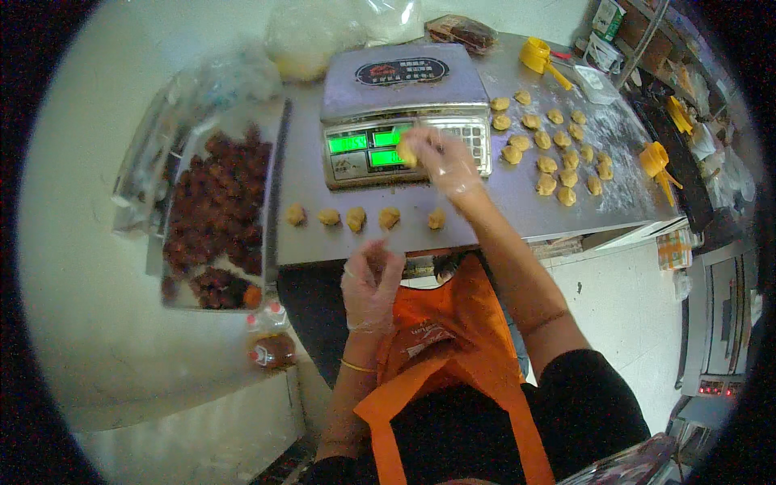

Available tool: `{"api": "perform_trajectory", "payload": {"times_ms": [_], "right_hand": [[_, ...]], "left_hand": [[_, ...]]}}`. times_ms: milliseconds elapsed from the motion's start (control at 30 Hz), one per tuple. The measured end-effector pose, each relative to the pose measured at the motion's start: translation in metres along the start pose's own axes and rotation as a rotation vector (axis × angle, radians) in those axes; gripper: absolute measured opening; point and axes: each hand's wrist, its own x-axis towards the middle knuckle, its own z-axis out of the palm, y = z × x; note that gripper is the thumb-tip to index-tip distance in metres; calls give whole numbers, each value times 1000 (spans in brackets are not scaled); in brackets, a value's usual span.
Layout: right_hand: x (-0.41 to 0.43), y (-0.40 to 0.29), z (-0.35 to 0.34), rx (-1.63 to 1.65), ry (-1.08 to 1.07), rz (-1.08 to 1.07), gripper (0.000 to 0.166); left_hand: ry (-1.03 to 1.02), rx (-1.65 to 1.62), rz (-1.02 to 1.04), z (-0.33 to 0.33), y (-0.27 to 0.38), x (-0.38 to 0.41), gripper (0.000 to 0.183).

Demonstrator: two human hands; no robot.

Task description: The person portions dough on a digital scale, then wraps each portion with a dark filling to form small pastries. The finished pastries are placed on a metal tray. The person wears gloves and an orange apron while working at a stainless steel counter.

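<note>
My right hand, in a clear plastic glove, pinches a piece of yellow dough in front of the lit display of a digital scale. The hand is slightly blurred. The scale's flat metal pan carries only small crumbs. My left hand, gloved the same way, is at the table's near edge with fingers curled and a gap between thumb and fingers; nothing shows in it. Just beyond it, several small dough lumps lie in a row on the metal table.
More dough lumps sit right of the scale, near scattered flour. Yellow scoops lie beyond them. At left, a tray holds dark reddish-brown lumps. Plastic bags stand behind; an oven is at right.
</note>
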Motion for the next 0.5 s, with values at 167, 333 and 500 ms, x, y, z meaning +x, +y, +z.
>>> {"api": "perform_trajectory", "payload": {"times_ms": [167,333,500], "right_hand": [[-101,8,39,788,-298,518,31],[-148,32,46,523,-371,438,29],[-162,14,43,326,-287,305,34]], "left_hand": [[62,481,293,-6,32,10,31],[-48,678,250,-11,16,-14,33],[-57,768,318,-8,-1,-29,27]]}}
